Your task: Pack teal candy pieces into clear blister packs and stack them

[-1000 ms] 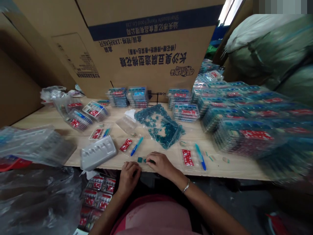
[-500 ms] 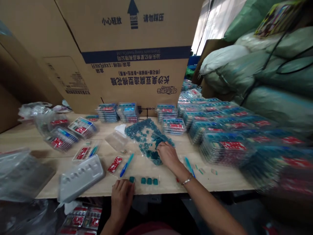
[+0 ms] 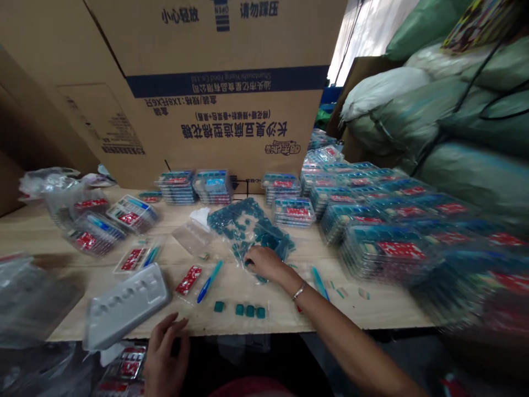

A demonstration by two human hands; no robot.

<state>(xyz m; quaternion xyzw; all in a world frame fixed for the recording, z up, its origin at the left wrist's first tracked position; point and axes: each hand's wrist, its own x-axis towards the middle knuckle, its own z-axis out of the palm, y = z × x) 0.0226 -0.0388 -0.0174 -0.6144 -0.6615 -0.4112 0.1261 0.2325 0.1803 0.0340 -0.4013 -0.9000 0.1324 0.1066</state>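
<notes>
Near the table's front edge, my left hand hovers with its fingers loosely bent and apart, holding nothing. My right hand reaches over the front of a clear plastic bag with a pile of small teal blocks. Its fingers point down and are pinched together, with a dark teal block partly visible at the tips. Between the hands, a single teal block and a row of three teal blocks lie on a clear plastic tray at the table edge.
A grey molded tray, a blue pen and a red card lie left. Another pen lies right. Stacked clear packs fill the right side. A large cardboard box stands behind.
My left hand has drawn back left and down, away from the single teal block, which now lies uncovered. My right hand has shifted left and slightly toward me across the pile.
</notes>
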